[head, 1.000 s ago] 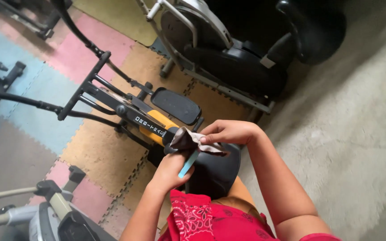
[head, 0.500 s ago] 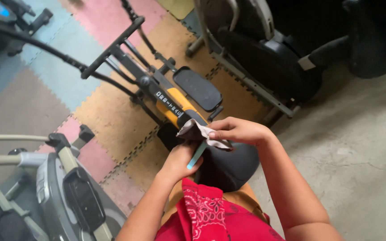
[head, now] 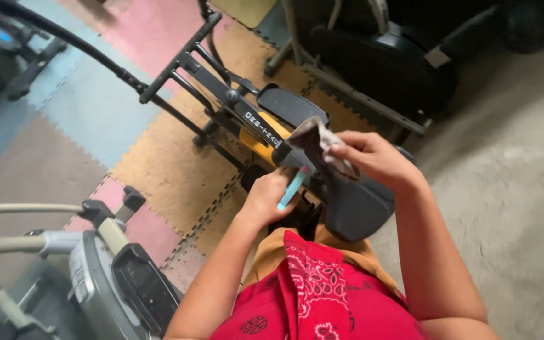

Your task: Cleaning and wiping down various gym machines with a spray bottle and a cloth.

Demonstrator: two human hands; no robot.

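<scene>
- At nine o'clock a grey exercise machine stood at the person's left, its pale bars cut off by the edge of the view, so its full shape could not be made out.
- It stood on foam floor tiles in pink, blue, brown and tan that lay locked together; no box, bin or other container showed anywhere on them.
- The left hand, just left of centre, was curled shut around a slim light-blue tool; only its lower shaft poked out below the fingers, pointing toward seven o'clock, and its tip was hidden, so what kind of tool it was stayed unclear.
- Behind the hands, toward eleven o'clock, ran a black and yellow exercise machine, its handlebars running out of view at top left.
- The right hand, just right of centre, pinched a crumpled grey cloth between thumb and fingers, the cloth bunched at the fingertips and sticking up toward eleven o'clock, just above the blue tool.
- Under both hands lay a dark saddle, partly covered by them.
- At one o'clock another black machine was dim and hard to read.
</scene>
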